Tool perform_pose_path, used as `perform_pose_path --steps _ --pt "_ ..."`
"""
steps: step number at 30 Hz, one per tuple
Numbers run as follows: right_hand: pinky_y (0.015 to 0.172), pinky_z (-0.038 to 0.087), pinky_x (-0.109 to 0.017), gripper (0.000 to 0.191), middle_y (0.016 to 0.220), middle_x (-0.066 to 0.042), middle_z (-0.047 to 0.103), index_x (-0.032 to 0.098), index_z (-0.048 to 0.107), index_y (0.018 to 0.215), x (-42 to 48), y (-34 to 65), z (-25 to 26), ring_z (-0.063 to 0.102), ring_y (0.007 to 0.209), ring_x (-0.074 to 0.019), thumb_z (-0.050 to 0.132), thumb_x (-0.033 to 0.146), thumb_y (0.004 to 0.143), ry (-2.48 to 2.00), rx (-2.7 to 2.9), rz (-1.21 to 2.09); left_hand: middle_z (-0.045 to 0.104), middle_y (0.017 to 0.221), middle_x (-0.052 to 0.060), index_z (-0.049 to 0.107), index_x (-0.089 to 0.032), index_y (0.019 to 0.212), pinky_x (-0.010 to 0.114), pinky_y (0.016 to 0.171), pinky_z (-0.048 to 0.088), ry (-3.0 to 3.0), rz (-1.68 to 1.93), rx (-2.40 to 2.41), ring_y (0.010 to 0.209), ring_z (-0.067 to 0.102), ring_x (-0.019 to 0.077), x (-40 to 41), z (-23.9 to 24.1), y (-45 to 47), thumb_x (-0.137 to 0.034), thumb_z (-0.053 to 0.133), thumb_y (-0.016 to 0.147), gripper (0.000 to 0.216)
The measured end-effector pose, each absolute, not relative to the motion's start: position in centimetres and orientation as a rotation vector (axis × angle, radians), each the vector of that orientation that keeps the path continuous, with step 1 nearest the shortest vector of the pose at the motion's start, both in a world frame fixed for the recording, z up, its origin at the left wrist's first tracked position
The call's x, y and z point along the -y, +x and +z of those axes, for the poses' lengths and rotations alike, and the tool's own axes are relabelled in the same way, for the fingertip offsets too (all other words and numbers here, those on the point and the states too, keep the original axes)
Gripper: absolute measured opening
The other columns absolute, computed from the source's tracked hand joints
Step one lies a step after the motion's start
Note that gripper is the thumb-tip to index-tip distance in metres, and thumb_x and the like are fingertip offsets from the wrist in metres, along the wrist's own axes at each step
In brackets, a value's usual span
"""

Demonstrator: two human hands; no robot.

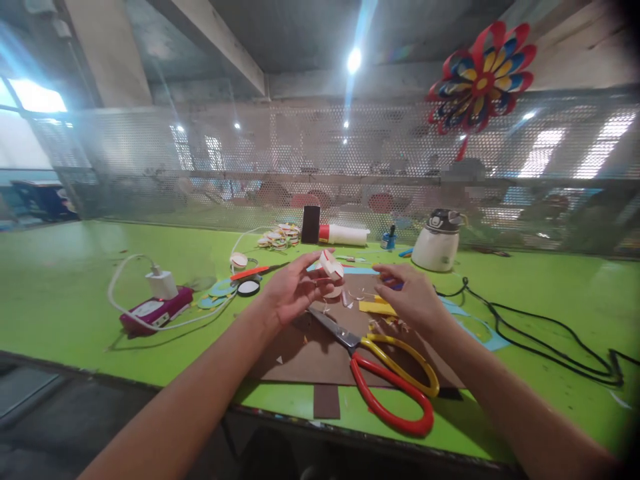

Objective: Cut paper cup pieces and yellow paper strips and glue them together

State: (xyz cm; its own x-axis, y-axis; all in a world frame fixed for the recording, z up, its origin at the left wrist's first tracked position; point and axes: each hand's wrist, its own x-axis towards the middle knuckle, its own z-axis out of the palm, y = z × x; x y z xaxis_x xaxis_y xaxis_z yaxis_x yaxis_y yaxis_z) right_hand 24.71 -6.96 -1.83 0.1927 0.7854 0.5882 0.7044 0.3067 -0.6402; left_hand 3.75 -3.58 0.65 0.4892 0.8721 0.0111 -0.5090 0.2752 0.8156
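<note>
My L hand (300, 288) is up just past the blade tips of the big scissors (354, 341), thumb & fingers closed round a white paper pc w/ red edging (330, 265), held clear of the brown board (295, 363). R hand (414, 295) is beyond the yellow scissor handle, fingers curled, thumb & index a bit apart; a small purple bit (399, 286) shows b/w them, can't tell if I'm gripping it. Scissors lie on the board, blades pointing away & L, the red handle reaching over the near edge onto the green tbl (75, 287). Yellow strip (376, 308) just past the scissors' pivot, near my R fingers. L of scissors: round white-topped tin (249, 288), orange-handled tool (250, 273), lt blue discs (220, 289), then purple power strip (157, 311) w/ white charger (161, 285) plugged in. Far side of scissors, back of tbl: pile of round pcs (280, 237), dark phone (311, 225) upright, white cup stack (349, 235) on its side, blue btl (389, 239), white spray btl (435, 245). R of scissors: lt blue sheet (493, 339) & black cable (555, 360).
</note>
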Motion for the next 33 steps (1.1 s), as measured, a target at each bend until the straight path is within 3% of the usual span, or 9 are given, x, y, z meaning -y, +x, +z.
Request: perform_pose_path --steps 5,11,18,22,24,27,30,33 --pt "0.068 0.053 -0.036 0.018 0.082 -0.010 0.074 0.017 0.075 0.080 7.4 24.1 -2.0 0.067 0.071 -0.0215 0.059 0.022 0.073 -1.453 1.698 0.122 0.066 0.084 0.014 0.060 -0.011 0.108 0.022 0.061 0.056 0.771 1.111 -0.467 0.077 0.069 0.0215 3.0 0.8 3.4 -0.018 0.063 0.082 0.028" --pt "0.062 0.051 -0.037 0.023 0.080 -0.011 0.076 0.016 0.075 0.079 8.1 23.1 -2.2 0.067 0.068 -0.0246 0.054 0.025 0.079 -1.462 1.900 0.145 0.065 0.083 0.014 0.058 -0.010 0.109 0.030 0.076 0.057 0.719 1.245 -0.396 0.083 0.069 0.0216 2.4 0.8 3.0 -0.016 0.057 0.086 0.024" --pt "0.056 0.043 -0.030 0.023 0.073 -0.008 0.072 0.019 0.074 0.079 8.5 22.4 -2.8 0.061 0.063 -0.0201 0.052 0.024 0.082 -1.427 2.013 0.111 0.065 0.087 0.012 0.062 -0.012 0.098 0.031 0.080 0.058 0.696 1.300 -0.363 0.090 0.068 0.0229 2.5 1.1 2.9 -0.011 0.063 0.080 0.018" --pt "0.049 0.032 -0.028 0.036 0.055 -0.003 0.059 0.020 0.056 0.049 8.7 22.1 -2.9 0.049 0.050 -0.0151 0.049 0.024 0.084 -1.415 2.019 0.071 0.065 0.088 0.012 0.062 -0.011 0.100 0.032 0.083 0.057 0.712 1.325 -0.370 0.093 0.068 0.0241 2.6 1.2 2.9 -0.010 0.062 0.080 0.019" --pt "0.048 0.029 -0.028 0.042 0.050 -0.002 0.053 0.021 0.047 0.043 8.9 21.8 -2.8 0.044 0.047 -0.0139 0.047 0.025 0.086 -1.400 2.001 0.067 0.066 0.088 0.013 0.062 -0.010 0.100 0.033 0.084 0.057 0.713 1.338 -0.374 0.092 0.069 0.0244 2.7 1.2 2.9 -0.011 0.060 0.082 0.018" --pt "0.052 0.037 -0.028 0.034 0.057 -0.003 0.059 0.019 0.057 0.054 9.1 21.5 -2.7 0.051 0.054 -0.0160 0.047 0.024 0.086 -1.343 1.967 0.105 0.066 0.086 0.013 0.061 -0.010 0.098 0.033 0.083 0.057 0.695 1.336 -0.384 0.090 0.069 0.0245 2.8 1.2 3.0 -0.014 0.056 0.084 0.015" --pt "0.058 0.046 -0.029 0.023 0.072 -0.006 0.068 0.016 0.070 0.083 9.4 21.2 -2.6 0.060 0.065 -0.0182 0.048 0.022 0.085 -1.279 1.938 0.153 0.066 0.084 0.013 0.060 -0.011 0.097 0.032 0.080 0.057 0.677 1.318 -0.397 0.089 0.069 0.0239 2.9 1.3 3.0 -0.015 0.053 0.085 0.014" --pt "0.063 0.051 -0.029 0.027 0.082 -0.006 0.071 0.018 0.069 0.105 10.3 20.9 -1.8 0.064 0.072 -0.0180 0.051 0.021 0.086 -1.142 1.924 0.268 0.067 0.081 0.014 0.059 -0.010 0.095 0.030 0.078 0.057 0.659 1.298 -0.406 0.086 0.070 0.0224 2.8 1.4 3.0 -0.016 0.051 0.085 0.014"
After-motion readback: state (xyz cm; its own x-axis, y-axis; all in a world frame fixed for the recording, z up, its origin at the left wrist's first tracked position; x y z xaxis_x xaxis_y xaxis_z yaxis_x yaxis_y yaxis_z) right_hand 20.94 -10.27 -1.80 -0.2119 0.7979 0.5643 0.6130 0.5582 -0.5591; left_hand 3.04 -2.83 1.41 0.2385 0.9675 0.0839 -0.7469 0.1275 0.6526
